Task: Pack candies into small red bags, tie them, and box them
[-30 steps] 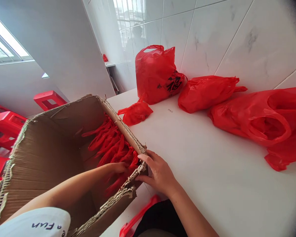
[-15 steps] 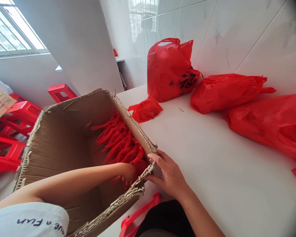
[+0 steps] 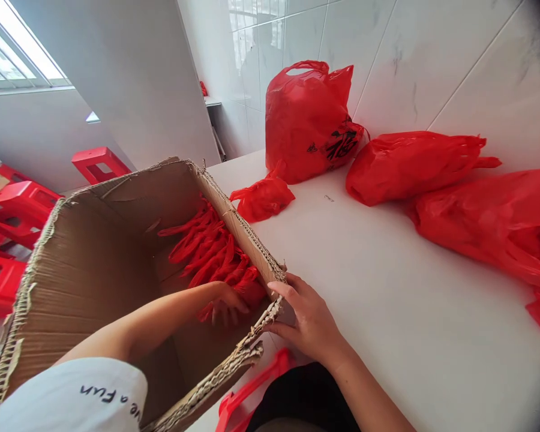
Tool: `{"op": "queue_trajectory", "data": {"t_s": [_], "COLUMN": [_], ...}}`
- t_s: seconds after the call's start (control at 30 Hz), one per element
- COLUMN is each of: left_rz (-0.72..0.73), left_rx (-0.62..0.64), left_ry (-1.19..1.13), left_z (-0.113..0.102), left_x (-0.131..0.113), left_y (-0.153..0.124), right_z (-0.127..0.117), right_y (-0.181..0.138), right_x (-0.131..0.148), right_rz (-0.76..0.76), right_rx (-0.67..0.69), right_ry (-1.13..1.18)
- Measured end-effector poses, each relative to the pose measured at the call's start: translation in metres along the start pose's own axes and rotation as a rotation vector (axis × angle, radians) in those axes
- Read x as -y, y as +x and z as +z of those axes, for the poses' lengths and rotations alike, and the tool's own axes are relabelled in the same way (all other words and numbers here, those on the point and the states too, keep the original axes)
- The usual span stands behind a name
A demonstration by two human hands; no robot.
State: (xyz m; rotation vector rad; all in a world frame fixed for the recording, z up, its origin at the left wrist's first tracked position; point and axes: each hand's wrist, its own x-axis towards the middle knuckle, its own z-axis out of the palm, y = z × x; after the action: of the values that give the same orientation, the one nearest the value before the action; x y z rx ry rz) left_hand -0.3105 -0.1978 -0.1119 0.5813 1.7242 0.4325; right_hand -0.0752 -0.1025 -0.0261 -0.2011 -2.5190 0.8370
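Note:
A torn cardboard box [image 3: 94, 252] stands open at the left edge of a white table [image 3: 387, 300]. Inside it lies a heap of red plastic bags [image 3: 211, 252]. My left hand [image 3: 227, 303] reaches down into the box, fingers curled around the near end of the red bags. My right hand [image 3: 306, 321] grips the box's near right corner from outside, thumb on the rim, fingers closed against the wall.
A full red bag with black print [image 3: 310, 120] stands by the tiled wall, a small tied red bag [image 3: 263, 198] in front of it. Two more red bags [image 3: 409, 165] [image 3: 499, 222] lie to the right. Red stools [image 3: 13, 216] stand at the left.
My left hand has drawn back slightly inside the box, its fingers now showing on the red bags. My right hand has kept its hold on the box corner.

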Motion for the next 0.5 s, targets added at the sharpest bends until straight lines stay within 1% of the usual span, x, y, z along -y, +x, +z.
{"op": "queue_trajectory", "data": {"t_s": [0.07,0.13,0.17,0.23,0.27,0.3,0.33,0.37,0.4,0.43,0.5], "left_rz": [-0.151,-0.253,-0.274,-0.248,-0.205,-0.143,-0.059,0.030,0.112,0.186,0.275], "left_rx": [-0.037,-0.139,-0.223,-0.459,-0.597,-0.728,-0.847,-0.930,-0.979,-0.993,-0.952], "left_ry": [0.136,0.255,0.308,0.404,0.445,0.480,0.512,0.538,0.558,0.571,0.572], "left_z": [-0.020,-0.058,-0.082,-0.128,-0.146,-0.159,-0.166,-0.166,-0.162,-0.153,-0.132], "left_x": [-0.021,-0.051,-0.069,-0.108,-0.127,-0.146,-0.163,-0.178,-0.192,-0.203,-0.220], "left_y": [-0.019,-0.050,-0.068,-0.108,-0.125,-0.139,-0.147,-0.148,-0.142,-0.131,-0.099], "right_z": [0.000,0.000,0.000,0.000,0.000,0.001,0.001,0.001,0.002,0.002,0.003], "right_y": [0.000,0.000,0.000,0.000,0.000,0.000,0.000,-0.001,-0.001,-0.001,-0.002], "right_x": [0.001,0.001,0.001,0.001,0.001,0.001,0.001,0.001,0.000,0.000,0.000], "right_rz": [0.010,0.016,0.020,0.028,0.032,0.034,0.032,0.029,0.024,0.022,0.024], "right_rx": [0.006,0.010,0.010,0.005,0.004,0.003,0.001,-0.002,-0.006,-0.012,-0.019], "right_ry": [0.019,0.038,0.044,0.048,0.048,0.050,0.052,0.052,0.049,0.042,0.026]}}
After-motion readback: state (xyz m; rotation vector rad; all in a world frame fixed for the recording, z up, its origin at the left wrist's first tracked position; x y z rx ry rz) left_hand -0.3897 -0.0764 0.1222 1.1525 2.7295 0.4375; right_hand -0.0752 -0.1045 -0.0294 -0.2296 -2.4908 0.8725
